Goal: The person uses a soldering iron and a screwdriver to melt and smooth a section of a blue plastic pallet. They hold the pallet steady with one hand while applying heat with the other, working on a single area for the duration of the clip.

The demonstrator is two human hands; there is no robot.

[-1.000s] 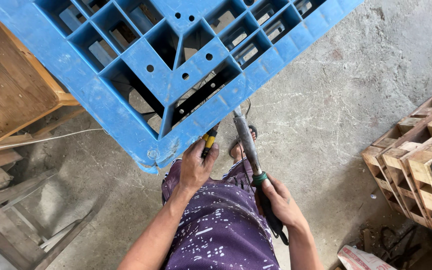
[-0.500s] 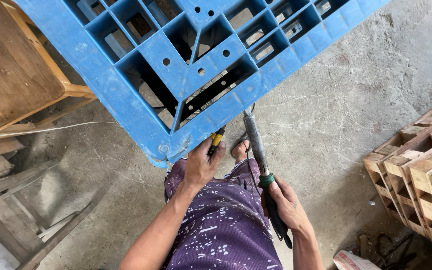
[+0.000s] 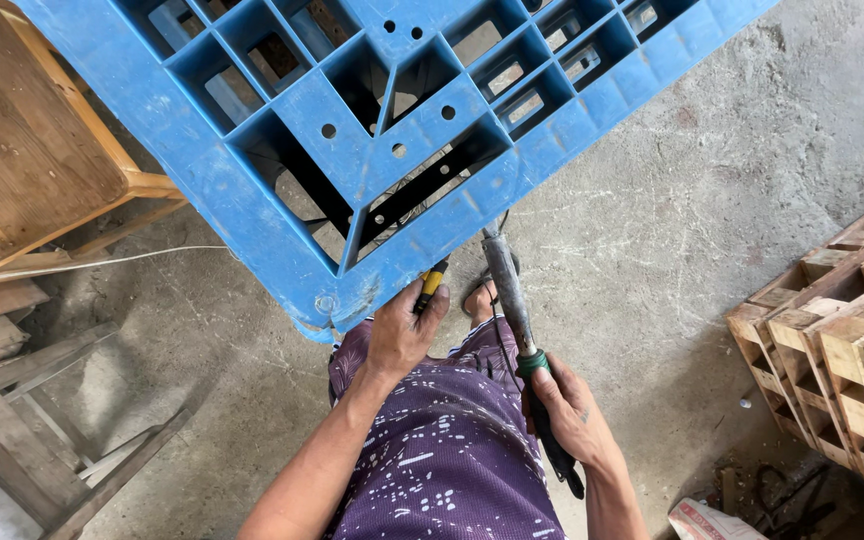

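Both hands are closed on tools at the near edge of a big pallet. Left hand [image 3: 399,335] is clenched around a yellow-and-black handled tool [image 3: 433,283] — only the top of the handle shows above the fingers, pressed against the lower rim of the blue plastic pallet [image 3: 252,215]. Right hand [image 3: 570,415] is wrapped around the black grip of a long soldering-type iron [image 3: 510,290], whose grey metal shaft runs up and slightly left from a green collar, its tip meeting the pallet's edge just right of the other tool.

From largest to smallest: the blue plastic pallet fills the upper part of the view, tilted, underside up, showing open square cells and ribs with small round holes; its lowest corner hangs just left of the left hand. Beneath everything lies a rough grey concrete floor [image 3: 712,200]. At the upper left stands a wooden table [image 3: 22,150], with loose wooden planks [image 3: 42,400] below it on the floor. On the right sits a stack of wooden pallets [image 3: 832,320]. The person's lap, in purple spattered cloth [image 3: 452,450], lies between the two forearms. A thin white cord [image 3: 102,262] runs across the floor from the left toward the pallet. A foot in a sandal [image 3: 479,293] peeks out between the two tools — partly hidden by the pallet's rim.
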